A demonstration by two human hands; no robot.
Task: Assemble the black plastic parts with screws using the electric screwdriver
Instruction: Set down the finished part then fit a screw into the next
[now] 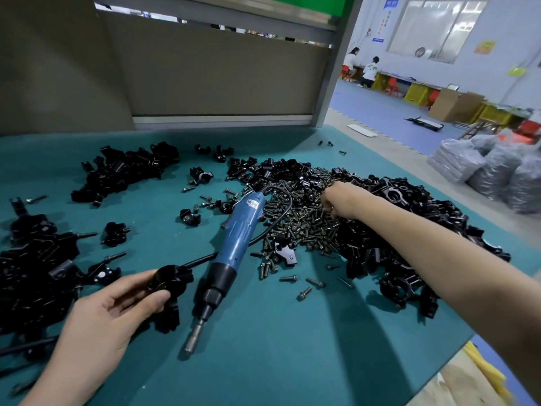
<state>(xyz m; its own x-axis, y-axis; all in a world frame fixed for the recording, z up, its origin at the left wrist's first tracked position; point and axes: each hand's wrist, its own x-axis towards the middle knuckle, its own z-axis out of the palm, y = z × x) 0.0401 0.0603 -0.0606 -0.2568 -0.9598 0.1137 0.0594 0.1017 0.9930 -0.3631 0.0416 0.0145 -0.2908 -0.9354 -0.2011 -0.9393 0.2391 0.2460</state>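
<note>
My left hand [111,312] grips a black plastic clamp part [172,281] just above the teal table mat, near the front left. The blue electric screwdriver [234,247] lies on the mat between my hands, bit [193,341] pointing toward me, its black cable curling back. My right hand [339,200] reaches into the pile of dark screws [301,218], fingers curled down among them; what they pinch is hidden.
Heaps of black plastic parts lie at the far left [126,168], the near left [32,268] and the right [409,230]. Loose screws [304,293] are scattered by the screwdriver. A grey partition [222,71] stands behind the table. The table edge [456,358] runs at the lower right.
</note>
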